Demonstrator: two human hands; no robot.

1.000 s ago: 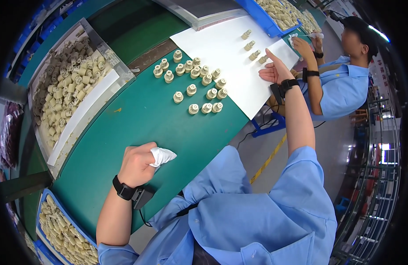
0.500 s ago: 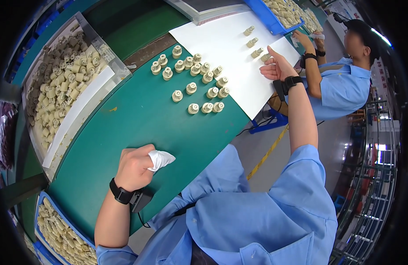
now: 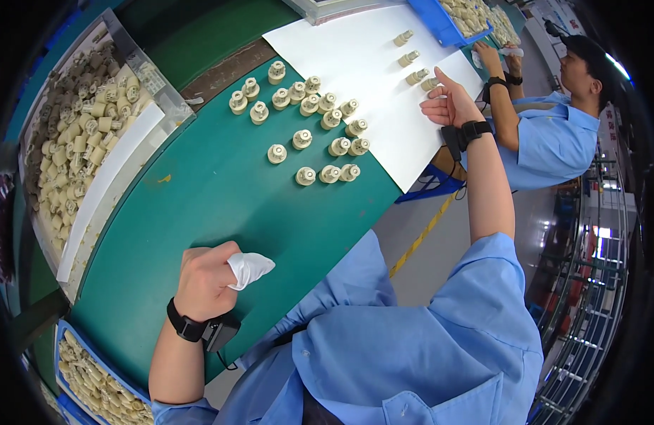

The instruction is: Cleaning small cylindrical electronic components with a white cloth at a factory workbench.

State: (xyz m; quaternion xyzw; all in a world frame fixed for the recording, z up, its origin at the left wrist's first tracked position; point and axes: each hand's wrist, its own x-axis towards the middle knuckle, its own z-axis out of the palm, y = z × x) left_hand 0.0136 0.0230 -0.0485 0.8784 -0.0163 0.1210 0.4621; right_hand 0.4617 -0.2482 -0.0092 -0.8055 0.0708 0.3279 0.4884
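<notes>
My left hand (image 3: 208, 282) is closed in a fist above the green tabletop (image 3: 221, 191). From the fist's thumb side sticks a crumpled white cloth (image 3: 250, 270); whether it also wraps a finger I cannot tell. My right hand (image 3: 451, 99) is open over the white sheet (image 3: 384, 113), fingers loosely stretched and palm facing left. Beside its fingertips lies a cream cylindrical part (image 3: 430, 84), partly hidden by the hand. Three like it, among them another cream part (image 3: 417, 76), lie in a row farther up the sheet. Several more cream parts (image 3: 302, 139) stand upright on the green tabletop.
A large bin (image 3: 104, 205) heaped with cream parts stands at the left. Blue trays of similar pieces sit at the lower left (image 3: 139, 386) and far right (image 3: 440, 28). A co-worker (image 3: 547, 134) in a blue shirt works at the right, beyond my right arm.
The view has shifted slightly. My left hand stays closed with the white cloth, and my right hand remains open near the row of parts. The parts keep their arrangement.
</notes>
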